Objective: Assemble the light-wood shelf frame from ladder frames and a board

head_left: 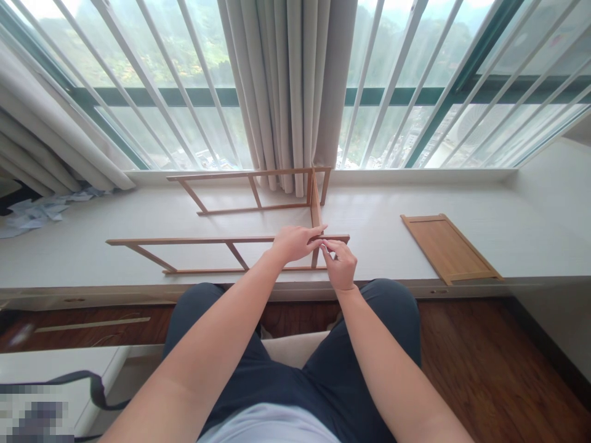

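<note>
On the white sill stands a brown wooden rack, partly put together: a near ladder-like side frame (166,241) and a far side frame (235,175), joined toward their right ends by a wooden cross panel (315,200). My left hand (295,243) grips the near frame's top rail where the panel meets it, one finger stretched along the joint. Close against it, my right hand (340,263) is closed in a pinch at the outer face of that joint. Whatever sits between its fingertips is too small to make out.
To the right, a loose wooden panel (450,246) lies at the front edge of the white sill (369,212). Papers (37,212) lie at the far left. Curtains (286,86) and barred windows rise behind. A white table (60,363) with a dark strap is at lower left.
</note>
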Tool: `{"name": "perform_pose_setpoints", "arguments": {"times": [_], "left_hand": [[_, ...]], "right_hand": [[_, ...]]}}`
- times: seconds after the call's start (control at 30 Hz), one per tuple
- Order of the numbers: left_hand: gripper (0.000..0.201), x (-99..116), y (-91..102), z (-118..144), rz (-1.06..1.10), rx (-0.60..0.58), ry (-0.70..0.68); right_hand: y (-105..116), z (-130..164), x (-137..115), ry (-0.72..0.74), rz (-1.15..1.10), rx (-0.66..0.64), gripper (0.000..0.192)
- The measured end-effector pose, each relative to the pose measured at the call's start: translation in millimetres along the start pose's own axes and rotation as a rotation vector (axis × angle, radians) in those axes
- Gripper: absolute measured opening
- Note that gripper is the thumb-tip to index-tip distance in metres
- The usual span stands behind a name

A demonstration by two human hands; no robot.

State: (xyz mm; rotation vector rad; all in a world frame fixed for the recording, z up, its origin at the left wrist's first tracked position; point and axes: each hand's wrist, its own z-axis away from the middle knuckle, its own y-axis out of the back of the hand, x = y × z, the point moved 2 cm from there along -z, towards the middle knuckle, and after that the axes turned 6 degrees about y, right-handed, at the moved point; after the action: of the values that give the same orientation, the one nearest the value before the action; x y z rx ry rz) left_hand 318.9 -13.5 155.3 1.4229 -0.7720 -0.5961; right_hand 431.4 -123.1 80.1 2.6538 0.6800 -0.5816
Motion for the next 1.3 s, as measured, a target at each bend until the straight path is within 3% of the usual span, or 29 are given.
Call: {"name": "perform_pose_setpoints", "arguments": {"times": [0.5, 0.73, 1.07, 1.3], "left_hand": [[0.049, 1.3, 1.1, 0.0, 0.033, 0.027, 0.026], [0.049, 0.6, -0.1, 0.6, 0.029, 0.051, 0.011], [0.050, 1.9, 2.1, 1.7, 0.022, 0.015, 0.027], [0.053, 2.6, 2.4, 2.3, 0.003, 0.016, 0.014]], "right_hand": [[7.3, 2.9, -10.5, -0.091, -0.009, -0.132, 0.035], [11.2, 6.4, -9.4, -0.146, -0.100, -0.177, 0.036], [12.7, 10.5, -5.9, -0.315, -0.122, -0.095, 0.026], [13.3, 9.9, -7.1, -0.315, -0.062, -0.139, 0.037]]}}
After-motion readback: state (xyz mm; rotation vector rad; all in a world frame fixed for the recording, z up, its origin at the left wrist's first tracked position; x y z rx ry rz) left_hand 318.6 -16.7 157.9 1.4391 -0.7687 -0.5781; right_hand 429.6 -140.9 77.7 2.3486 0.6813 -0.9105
